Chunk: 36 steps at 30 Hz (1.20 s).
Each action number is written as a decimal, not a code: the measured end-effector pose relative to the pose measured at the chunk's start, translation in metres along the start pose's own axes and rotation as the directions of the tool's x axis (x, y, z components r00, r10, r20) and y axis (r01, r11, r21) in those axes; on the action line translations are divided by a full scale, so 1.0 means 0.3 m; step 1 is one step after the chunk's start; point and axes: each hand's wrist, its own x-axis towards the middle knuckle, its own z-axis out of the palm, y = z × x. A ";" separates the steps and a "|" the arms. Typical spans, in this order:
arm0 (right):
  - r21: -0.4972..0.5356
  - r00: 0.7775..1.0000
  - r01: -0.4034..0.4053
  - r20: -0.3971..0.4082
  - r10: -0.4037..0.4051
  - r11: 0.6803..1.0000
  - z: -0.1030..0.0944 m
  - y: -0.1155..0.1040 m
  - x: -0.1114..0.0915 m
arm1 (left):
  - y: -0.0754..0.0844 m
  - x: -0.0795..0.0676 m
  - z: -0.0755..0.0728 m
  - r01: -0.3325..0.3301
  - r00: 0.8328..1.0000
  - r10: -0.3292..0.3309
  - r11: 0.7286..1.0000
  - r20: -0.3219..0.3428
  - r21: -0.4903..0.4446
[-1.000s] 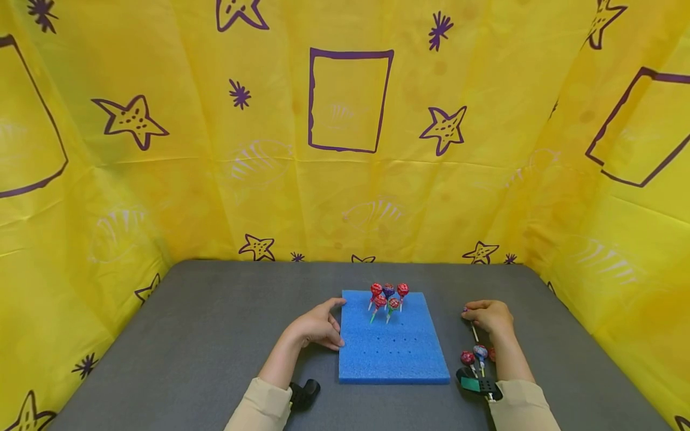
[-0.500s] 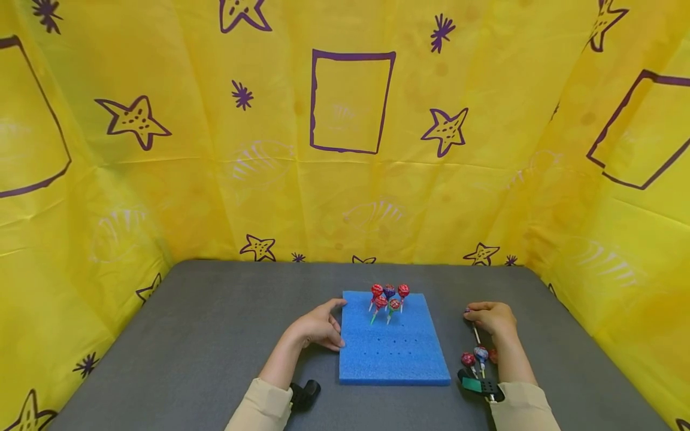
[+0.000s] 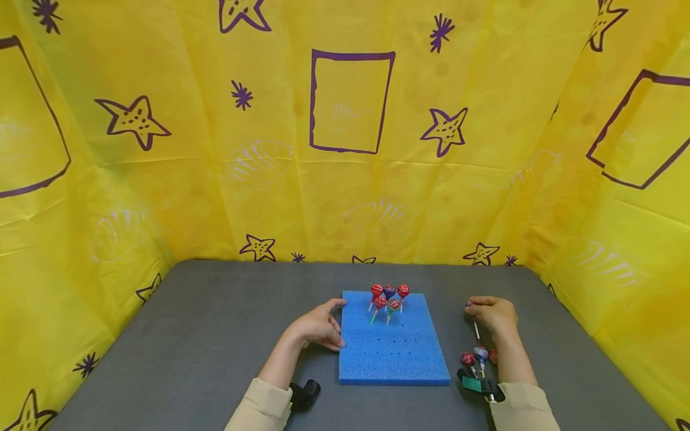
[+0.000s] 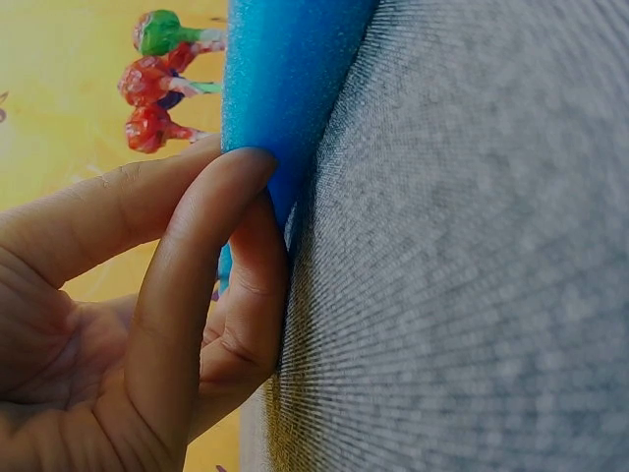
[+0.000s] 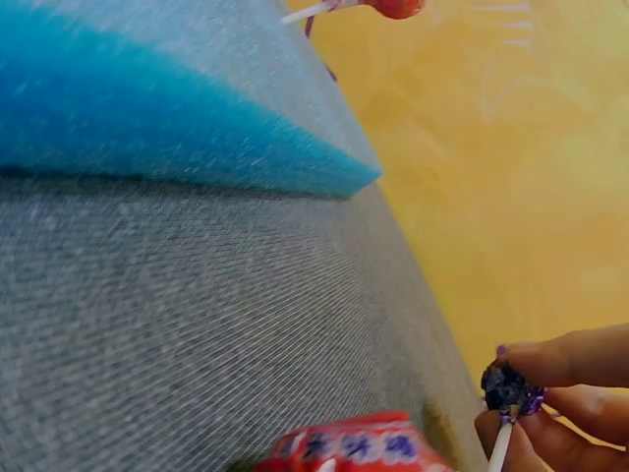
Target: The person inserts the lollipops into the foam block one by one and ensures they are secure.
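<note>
My left hand (image 3: 318,326) rests at the left edge of a blue foam board (image 3: 390,365), thumb and index finger spread along it. In the left wrist view, the bent thumb (image 4: 211,236) touches the board's side. Several wrapped lollipops (image 3: 403,290) stand upright at the board's far end, with rows of small holes nearer me. Right of the board, my right hand (image 3: 493,314) pinches a dark purple lollipop (image 5: 503,385) by its wrapped head, white stick pointing down. Below that hand lie loose lollipops, a blue-and-white one (image 3: 481,354) and red ones (image 3: 467,359), partly hidden by the wrist.
A grey table (image 3: 242,311) carries everything. Yellow cloth (image 3: 345,209) with purple stars encloses the back and sides. Black wrist cameras (image 3: 305,395) sit on both wrists. A red wrapper (image 5: 359,447) is close to the right wrist camera.
My right hand has shifted slightly away from me, raising the pinched lollipop a little from the loose ones. My left hand and the board stay where they were.
</note>
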 end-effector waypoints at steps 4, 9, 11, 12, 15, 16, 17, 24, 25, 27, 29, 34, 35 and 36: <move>-0.016 1.000 0.015 -0.023 -0.016 1.000 -0.003 -0.014 -0.003 | -0.001 0.001 0.000 0.000 1.000 0.000 1.000 -0.002 0.002; -0.020 0.999 0.028 -0.025 -0.029 0.999 -0.003 -0.033 -0.012 | -0.005 0.004 0.001 -0.002 1.000 0.002 1.000 -0.001 0.006; -0.017 0.999 0.032 -0.024 -0.033 0.999 -0.001 -0.042 -0.018 | -0.007 0.006 0.001 -0.002 1.000 0.002 1.000 -0.001 0.006; -0.017 0.999 0.036 -0.023 -0.037 0.999 -0.001 -0.046 -0.019 | -0.007 0.007 0.002 -0.001 1.000 0.001 1.000 -0.001 0.006; 0.010 0.999 0.048 -0.022 -0.047 0.999 0.004 -0.063 -0.026 | -0.009 0.008 0.002 0.002 1.000 -0.002 1.000 -0.001 0.005; 0.023 0.998 0.053 -0.022 -0.053 0.998 0.007 -0.069 -0.028 | -0.009 0.008 0.002 0.003 1.000 -0.003 1.000 -0.001 0.005; 0.036 0.998 0.059 -0.023 -0.059 0.998 0.009 -0.075 -0.030 | -0.009 0.009 0.002 0.004 1.000 -0.004 1.000 -0.002 0.005; 0.095 0.995 0.099 -0.006 -0.099 0.991 0.018 -0.109 -0.048 | -0.007 0.010 0.002 0.001 1.000 -0.001 1.000 0.003 0.007; 0.096 0.995 0.102 -0.001 -0.103 0.990 0.019 -0.113 -0.051 | -0.007 0.010 0.002 0.000 1.000 0.000 1.000 0.004 0.007; 0.103 0.994 0.107 0.012 -0.108 0.989 0.022 -0.121 -0.057 | -0.006 0.010 0.002 -0.001 1.000 0.001 1.000 0.004 0.006; 0.115 0.993 0.113 0.021 -0.116 0.987 0.026 -0.128 -0.062 | -0.006 0.009 0.001 -0.005 1.000 0.005 1.000 0.005 0.003; 0.145 0.988 0.143 0.036 -0.150 0.979 0.036 -0.146 -0.074 | -0.007 0.008 -0.001 -0.010 1.000 0.010 1.000 0.007 0.000; 0.147 0.987 0.151 0.039 -0.159 0.977 0.038 -0.149 -0.076 | -0.006 0.008 -0.001 -0.010 1.000 0.010 1.000 0.008 0.002; 0.150 0.985 0.158 0.043 -0.166 0.976 0.039 -0.153 -0.079 | -0.006 0.008 0.000 -0.007 1.000 0.007 1.000 0.008 0.003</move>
